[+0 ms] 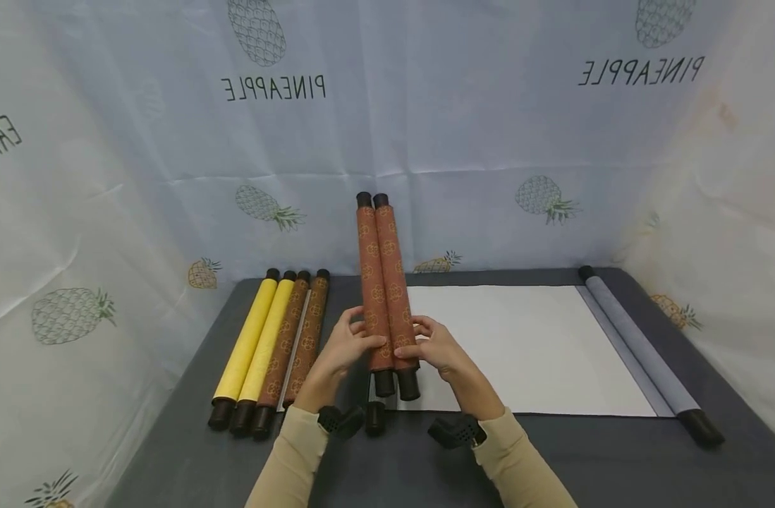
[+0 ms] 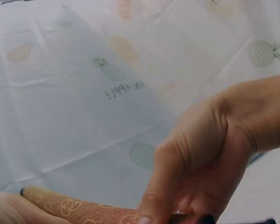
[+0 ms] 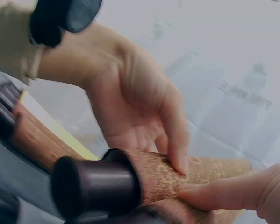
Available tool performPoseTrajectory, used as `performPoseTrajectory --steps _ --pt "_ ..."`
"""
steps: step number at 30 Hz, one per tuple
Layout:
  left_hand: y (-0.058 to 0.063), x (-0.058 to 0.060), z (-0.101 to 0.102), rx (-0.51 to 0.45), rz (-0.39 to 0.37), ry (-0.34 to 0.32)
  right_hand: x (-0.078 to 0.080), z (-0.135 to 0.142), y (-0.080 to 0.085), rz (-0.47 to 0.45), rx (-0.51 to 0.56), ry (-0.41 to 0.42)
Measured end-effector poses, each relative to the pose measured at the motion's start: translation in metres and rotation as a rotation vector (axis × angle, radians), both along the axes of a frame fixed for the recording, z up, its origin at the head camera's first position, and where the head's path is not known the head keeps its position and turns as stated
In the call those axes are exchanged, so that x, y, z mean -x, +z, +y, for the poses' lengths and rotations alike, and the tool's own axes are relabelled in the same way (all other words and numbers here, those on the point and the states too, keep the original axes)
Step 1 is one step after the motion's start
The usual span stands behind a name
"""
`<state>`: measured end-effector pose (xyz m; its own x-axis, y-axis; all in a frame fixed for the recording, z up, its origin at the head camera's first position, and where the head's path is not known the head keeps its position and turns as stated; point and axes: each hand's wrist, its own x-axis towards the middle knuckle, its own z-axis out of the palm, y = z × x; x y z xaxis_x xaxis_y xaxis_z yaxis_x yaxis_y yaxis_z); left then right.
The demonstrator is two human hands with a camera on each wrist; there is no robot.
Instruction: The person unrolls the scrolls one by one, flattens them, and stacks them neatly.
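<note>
Two red-brown rolls are held up side by side over the dark table (image 1: 190,458), leaning slightly, near the left end of a white sheet (image 1: 520,339). The left red-brown roll (image 1: 372,282) is gripped low down by the left hand (image 1: 348,347), and the right red-brown roll (image 1: 395,282) is gripped by the right hand (image 1: 443,349). Both thumbs are laid on the front.

Only in the head view are the tops of the rolls, the whole sheet and the grey roll (image 1: 641,346) at its right end seen. Two yellow rolls (image 1: 247,339) and two brown rolls (image 1: 285,339) are shown lying on the left.

A fat black end (image 3: 102,189) is seen up close from the right wrist. From the left wrist, mostly the pineapple curtain (image 2: 60,116) is seen, and the rolls are partly hidden.
</note>
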<state>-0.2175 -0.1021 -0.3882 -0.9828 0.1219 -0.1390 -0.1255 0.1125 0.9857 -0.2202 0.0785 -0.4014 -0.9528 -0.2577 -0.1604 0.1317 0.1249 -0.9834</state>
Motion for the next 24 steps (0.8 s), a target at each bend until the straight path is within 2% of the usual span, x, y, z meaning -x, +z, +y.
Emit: performPoseTrajectory --steps 6,10,13,17,20,24 --pt "-0.006 0.015 0.027 -0.059 -0.013 -0.041 0.008 0.022 -0.001 0.012 -0.042 -0.011" --pt "-0.012 0.018 0.041 -0.065 -0.003 -0.052 0.009 0.026 -0.003 0.012 -0.038 -0.030" --pt "-0.017 0.017 0.051 -0.028 0.041 -0.086 0.007 0.022 -0.005 0.006 -0.051 -0.089" --pt "-0.023 0.014 0.064 -0.031 0.084 -0.145 0.005 0.013 -0.012 0.031 -0.098 -0.228" --pt "-0.026 0.014 0.068 -0.062 0.087 -0.111 0.005 0.004 -0.019 0.078 -0.094 -0.331" --pt "-0.025 0.016 0.069 -0.074 0.121 -0.017 0.007 -0.006 -0.023 0.146 -0.098 -0.426"
